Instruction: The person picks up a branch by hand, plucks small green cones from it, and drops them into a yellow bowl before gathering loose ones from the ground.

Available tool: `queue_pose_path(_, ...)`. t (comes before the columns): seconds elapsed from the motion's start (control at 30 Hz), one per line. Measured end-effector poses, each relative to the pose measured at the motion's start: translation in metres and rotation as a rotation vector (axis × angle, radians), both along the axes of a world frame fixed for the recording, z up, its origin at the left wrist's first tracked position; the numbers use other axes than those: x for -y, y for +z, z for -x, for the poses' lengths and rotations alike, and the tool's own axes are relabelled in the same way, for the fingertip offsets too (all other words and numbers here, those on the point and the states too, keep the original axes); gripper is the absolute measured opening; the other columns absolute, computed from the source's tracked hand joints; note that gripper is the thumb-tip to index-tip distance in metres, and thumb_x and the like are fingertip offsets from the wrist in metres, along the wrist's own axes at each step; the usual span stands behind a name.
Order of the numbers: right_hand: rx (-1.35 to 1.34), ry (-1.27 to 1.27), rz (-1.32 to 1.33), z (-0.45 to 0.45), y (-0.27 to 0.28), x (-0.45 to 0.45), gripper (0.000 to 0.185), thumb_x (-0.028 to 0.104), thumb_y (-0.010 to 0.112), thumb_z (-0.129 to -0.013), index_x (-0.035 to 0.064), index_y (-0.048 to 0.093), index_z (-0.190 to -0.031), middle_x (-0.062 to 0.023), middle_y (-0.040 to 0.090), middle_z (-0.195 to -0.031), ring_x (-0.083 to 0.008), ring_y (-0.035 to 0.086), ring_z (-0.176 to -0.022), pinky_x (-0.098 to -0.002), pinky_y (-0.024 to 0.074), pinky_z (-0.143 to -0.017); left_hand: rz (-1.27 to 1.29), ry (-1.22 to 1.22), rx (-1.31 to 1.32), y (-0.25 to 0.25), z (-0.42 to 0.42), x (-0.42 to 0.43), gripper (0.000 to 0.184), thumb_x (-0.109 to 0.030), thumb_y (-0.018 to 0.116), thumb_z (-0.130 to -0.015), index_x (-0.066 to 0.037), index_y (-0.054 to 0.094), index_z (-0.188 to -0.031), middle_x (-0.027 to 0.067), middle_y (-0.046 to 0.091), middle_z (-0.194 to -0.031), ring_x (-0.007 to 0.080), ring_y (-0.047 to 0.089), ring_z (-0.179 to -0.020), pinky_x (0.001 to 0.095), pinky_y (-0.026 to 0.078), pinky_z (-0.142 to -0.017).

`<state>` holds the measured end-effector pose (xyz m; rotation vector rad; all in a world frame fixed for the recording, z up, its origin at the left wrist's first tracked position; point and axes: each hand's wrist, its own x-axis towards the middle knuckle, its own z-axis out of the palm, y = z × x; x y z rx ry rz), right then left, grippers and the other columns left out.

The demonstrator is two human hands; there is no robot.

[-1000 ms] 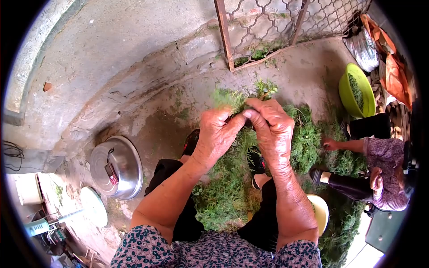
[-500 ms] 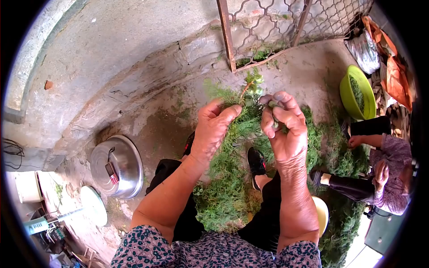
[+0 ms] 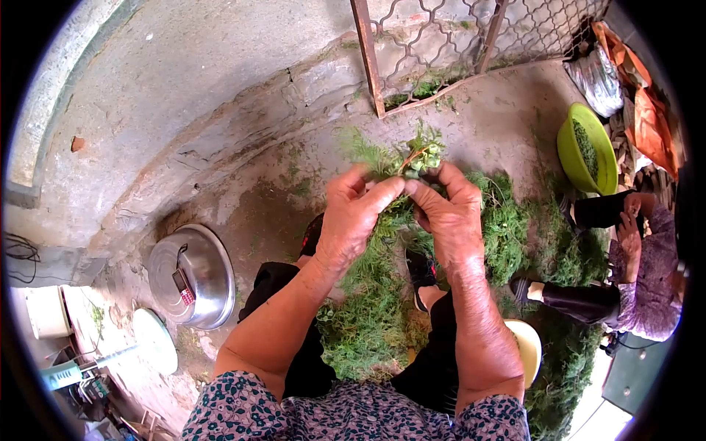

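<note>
A green sprig (image 3: pixel 418 156) with a brown stem and pale round seed cones stands up between my two hands. My left hand (image 3: pixel 355 213) pinches its lower end between thumb and fingers. Against the sprig, my right hand (image 3: pixel 451 213) is closed, its thumb touching the left thumb; whatever lies inside its fingers is hidden. Below both hands, a heap of cut green branches (image 3: pixel 364 323) lies on the ground between my legs.
An upturned metal basin (image 3: pixel 202 275) with a phone (image 3: pixel 183 287) on it is at the left. To the right are a green bowl (image 3: pixel 609 158) of small green pieces, a seated person (image 3: pixel 647 264), more branches (image 3: pixel 504 235) and a pale yellow container (image 3: pixel 528 351). A metal lattice (image 3: pixel 434 44) stands ahead.
My right hand has moved left from beside the sprig and closed in against it. The other person's hands have come together near the knee.
</note>
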<state>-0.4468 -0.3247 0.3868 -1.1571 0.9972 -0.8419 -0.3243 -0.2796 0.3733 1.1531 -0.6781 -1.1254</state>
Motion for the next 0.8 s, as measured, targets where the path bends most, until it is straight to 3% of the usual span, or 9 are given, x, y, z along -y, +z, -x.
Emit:
queue_pose_path(0.17, 0.015, -0.002, 0.078, -0.003, -0.002, -0.002, 0.013, 0.002, 0.062, -0.08, -0.0001, 0.059, -0.092, 0.0025, 0.057, -0.071, -0.0018, 0.044, -0.056, -0.0184, 0.0373, -0.048, 0.049, 0.004, -0.009, -0.005, -0.001, 0.0, 0.011, -0.008, 0.061, -0.083, 0.0, 0.064, -0.09, -0.0001, 0.061, -0.077, 0.004, 0.051, -0.068, 0.0207, 0.041, -0.06)
queue_pose_path(0.27, 0.049, -0.004, -0.055, 0.0, 0.001, -0.002, 0.015, 0.002, 0.061, -0.08, 0.0004, 0.059, -0.094, 0.0022, 0.058, -0.073, -0.0018, 0.045, -0.056, -0.0181, 0.0369, -0.048, 0.06, -0.03, 0.069, -0.005, -0.002, -0.002, 0.011, -0.008, 0.061, -0.083, 0.002, 0.063, -0.089, -0.0004, 0.061, -0.077, 0.0041, 0.052, -0.067, 0.0207, 0.041, -0.06)
queue_pose_path(0.37, 0.178, -0.019, -0.199, 0.001, 0.0, 0.0, 0.016, 0.002, 0.06, -0.08, 0.0007, 0.059, -0.096, -0.0004, 0.058, -0.074, -0.0041, 0.046, -0.054, -0.0184, 0.0353, -0.046, 0.066, -0.004, -0.056, -0.001, -0.003, -0.002, 0.009, -0.009, 0.063, -0.081, -0.001, 0.065, -0.085, -0.0011, 0.061, -0.071, 0.0049, 0.054, -0.064, 0.0197, 0.042, -0.058)
queue_pose_path(0.43, 0.38, 0.044, -0.308, 0.006, -0.005, 0.004, 0.016, 0.002, 0.058, -0.081, 0.0006, 0.058, -0.097, -0.004, 0.059, -0.075, -0.0075, 0.047, -0.052, -0.0196, 0.0336, -0.044, -0.076, -0.025, -0.263, 0.001, -0.007, -0.003, 0.011, -0.009, 0.061, -0.082, 0.0, 0.065, -0.087, -0.001, 0.061, -0.074, 0.0051, 0.053, -0.063, 0.0215, 0.042, -0.056)
queue_pose_path(0.53, 0.484, 0.011, -0.326, 0.006, -0.009, 0.005, 0.016, 0.002, 0.057, -0.082, 0.0002, 0.057, -0.098, -0.0071, 0.059, -0.077, -0.01, 0.048, -0.053, -0.0213, 0.0335, -0.044, -0.063, 0.009, -0.239, -0.001, -0.012, 0.0, 0.011, -0.01, 0.062, -0.082, 0.0, 0.064, -0.085, 0.0001, 0.062, -0.073, 0.0069, 0.055, -0.062, 0.0229, 0.044, -0.054)
queue_pose_path(0.67, 0.626, -0.019, -0.458, 0.007, -0.002, 0.006, 0.013, 0.006, 0.058, -0.083, 0.0024, 0.055, -0.095, -0.0075, 0.059, -0.08, -0.0111, 0.049, -0.057, -0.0221, 0.0337, -0.045, -0.03, -0.003, -0.433, 0.0, -0.014, 0.0, 0.011, -0.011, 0.063, -0.079, 0.0, 0.063, -0.08, 0.004, 0.061, -0.068, 0.0106, 0.057, -0.061, 0.0246, 0.047, -0.054)
queue_pose_path(0.8, 0.478, 0.005, -0.399, 0.007, -0.011, 0.006, 0.015, 0.014, 0.064, -0.082, 0.0047, 0.057, -0.09, -0.0035, 0.057, -0.073, -0.0106, 0.046, -0.05, -0.0213, 0.0305, -0.042, -0.012, -0.026, -0.385, 0.0, -0.015, -0.001, 0.011, -0.011, 0.062, -0.078, 0.0, 0.063, -0.079, 0.004, 0.06, -0.067, 0.0103, 0.055, -0.059, 0.0242, 0.044, -0.053)
